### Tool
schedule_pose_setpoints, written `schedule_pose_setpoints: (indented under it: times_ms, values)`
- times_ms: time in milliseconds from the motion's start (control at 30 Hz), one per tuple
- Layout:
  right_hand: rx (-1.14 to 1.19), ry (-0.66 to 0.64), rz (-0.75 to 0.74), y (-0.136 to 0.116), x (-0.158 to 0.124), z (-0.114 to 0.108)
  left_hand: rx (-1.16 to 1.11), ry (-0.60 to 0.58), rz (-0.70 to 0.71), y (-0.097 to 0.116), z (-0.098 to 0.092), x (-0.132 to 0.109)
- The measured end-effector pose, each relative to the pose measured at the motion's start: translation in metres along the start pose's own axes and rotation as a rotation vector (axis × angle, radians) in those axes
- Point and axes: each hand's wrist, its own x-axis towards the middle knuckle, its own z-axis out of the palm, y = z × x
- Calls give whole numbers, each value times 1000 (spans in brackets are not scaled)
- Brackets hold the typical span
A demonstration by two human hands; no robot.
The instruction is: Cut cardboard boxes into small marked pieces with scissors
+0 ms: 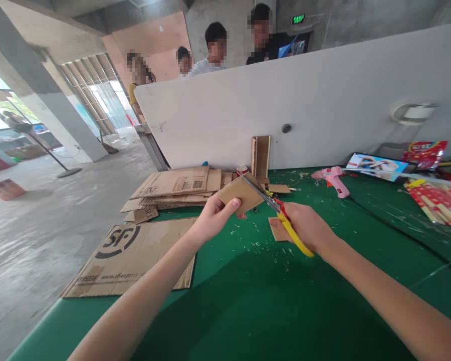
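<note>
My left hand (214, 216) is closed on a small brown cardboard piece (241, 194), held up over the green table (248, 301). My right hand (304, 225) grips yellow-handled scissors (281, 213); their blades reach up and left along the cardboard piece's right edge. A small cardboard scrap (277, 231) lies on the table under my right hand.
A flattened box with a black logo (131, 258) lies at the left, stacked cardboard sheets (176, 188) behind it. A pink glue gun (336, 179), a printed leaflet (378, 163) and red packets (436, 200) sit at the right. A white partition (323, 100) stands behind; several people stand beyond it.
</note>
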Motion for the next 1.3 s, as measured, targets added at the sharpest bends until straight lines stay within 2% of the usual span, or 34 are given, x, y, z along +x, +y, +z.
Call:
schedule_pose_setpoints:
  times_ms: [167, 400, 667, 833, 1000, 1167, 1233, 1300]
  values:
    - [29, -56, -19, -4, -20, 4, -20, -49, -70, 5, 4, -16]
    - [66, -209, -24, -12, -42, 8, -27, -24, -172, -7, 10, -41]
    - [55, -143, 57, -23, -53, 8, 16, -87, -198, -12, 16, -50]
    - [43, -182, 34, -23, -54, 9, 12, -66, -245, -15, 11, -58]
    - [200, -193, 4, -16, -56, 7, 54, -76, -311, -17, -1, -59]
    - [401, -226, 37, -4, -61, 8, 56, -156, -419, -16, -9, -58]
    - [549, -210, 90, -5, -63, 9, 69, -181, -449, -13, -9, -58]
    - [729, -186, 207, -11, -61, 10, 104, -229, -479, -9, -8, -57]
